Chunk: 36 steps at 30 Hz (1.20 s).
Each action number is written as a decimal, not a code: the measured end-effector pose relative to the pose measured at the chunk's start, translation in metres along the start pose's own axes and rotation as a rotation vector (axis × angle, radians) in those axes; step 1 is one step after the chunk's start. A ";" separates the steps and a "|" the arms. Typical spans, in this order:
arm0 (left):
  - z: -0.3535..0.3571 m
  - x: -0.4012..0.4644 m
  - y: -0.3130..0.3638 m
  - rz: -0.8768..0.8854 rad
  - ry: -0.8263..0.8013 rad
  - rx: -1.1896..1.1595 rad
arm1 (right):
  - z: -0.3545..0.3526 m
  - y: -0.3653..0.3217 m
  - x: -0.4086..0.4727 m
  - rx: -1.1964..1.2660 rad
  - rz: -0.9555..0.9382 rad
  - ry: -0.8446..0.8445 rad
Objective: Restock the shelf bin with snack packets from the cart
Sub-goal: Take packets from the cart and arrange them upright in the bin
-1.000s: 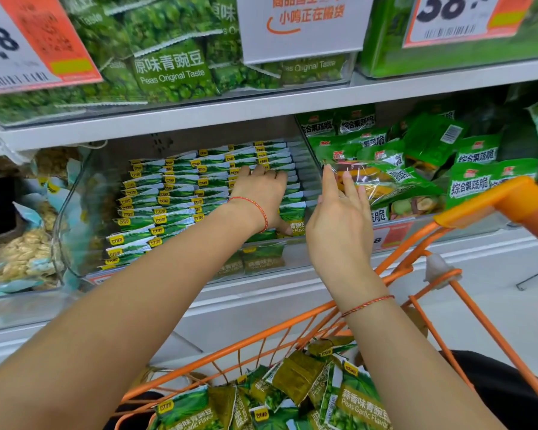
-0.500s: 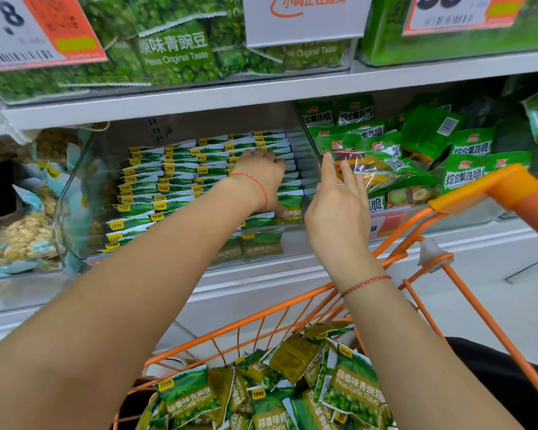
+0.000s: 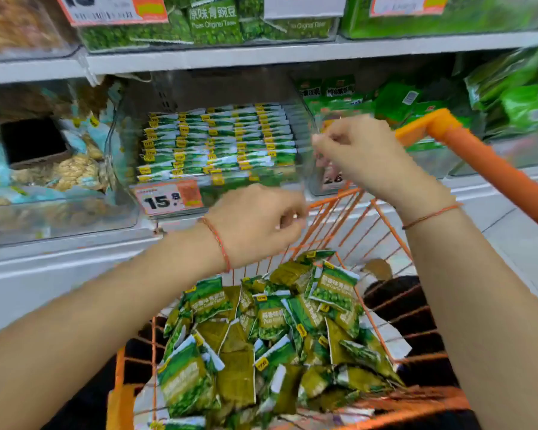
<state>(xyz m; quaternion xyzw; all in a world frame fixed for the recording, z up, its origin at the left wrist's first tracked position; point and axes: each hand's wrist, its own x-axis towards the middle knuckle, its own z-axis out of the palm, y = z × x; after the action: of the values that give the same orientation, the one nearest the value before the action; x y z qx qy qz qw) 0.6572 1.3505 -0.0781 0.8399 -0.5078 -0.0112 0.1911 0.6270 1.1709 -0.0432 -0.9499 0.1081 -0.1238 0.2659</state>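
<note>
The clear shelf bin on the middle shelf holds neat rows of green and white snack packets. Below it, the orange wire cart carries a loose heap of green pea packets. My left hand hovers over the cart's far rim, just in front of the bin, fingers loosely curled with nothing in them. Higher and to the right, my right hand sits by the bin's right wall. It is blurred, its fingers bent, and no packet shows in it.
A price tag reading 15.8 hangs on the bin's front. A bin of pale snacks stands to the left, green bags to the right. The cart's orange handle slants across the right side. Pea bags fill the shelf above.
Both hands have pulled back out of the bin toward me and now hover over the cart. The view has tilted down, showing more of the cart's packets.
</note>
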 end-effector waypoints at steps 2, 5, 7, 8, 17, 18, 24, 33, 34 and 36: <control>0.029 -0.015 0.013 -0.124 -0.233 0.046 | -0.006 -0.002 -0.029 0.033 0.094 -0.261; 0.078 -0.019 0.015 -0.357 -0.391 -0.072 | 0.010 0.014 -0.060 -0.180 0.245 -0.577; 0.103 -0.011 0.018 -0.475 -0.383 -0.169 | 0.029 0.027 -0.075 -0.389 0.309 -0.629; 0.113 -0.006 0.021 -0.524 -0.388 -0.200 | 0.037 0.032 -0.081 -0.455 0.339 -0.632; 0.144 0.007 0.054 -0.739 -0.366 -0.201 | 0.063 0.057 -0.101 -0.363 0.510 -0.570; 0.144 0.008 0.056 -0.742 -0.345 -0.231 | 0.065 0.058 -0.099 -0.337 0.524 -0.553; 0.144 0.007 0.055 -0.693 -0.270 -0.386 | 0.070 0.066 -0.088 -0.250 0.511 -0.282; 0.081 -0.026 0.028 -0.692 -0.017 -1.273 | 0.052 0.025 -0.091 0.586 0.511 -0.373; 0.077 -0.028 0.028 -0.674 0.010 -1.242 | 0.053 0.022 -0.093 0.669 0.515 -0.391; 0.072 -0.032 0.023 -0.653 0.058 -1.226 | 0.054 0.022 -0.095 0.836 0.545 -0.364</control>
<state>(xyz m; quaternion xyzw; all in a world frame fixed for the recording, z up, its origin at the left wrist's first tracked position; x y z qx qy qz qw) 0.6065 1.3465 -0.1425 0.6901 -0.1260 -0.3304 0.6315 0.5496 1.2043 -0.1161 -0.7066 0.2444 0.0842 0.6588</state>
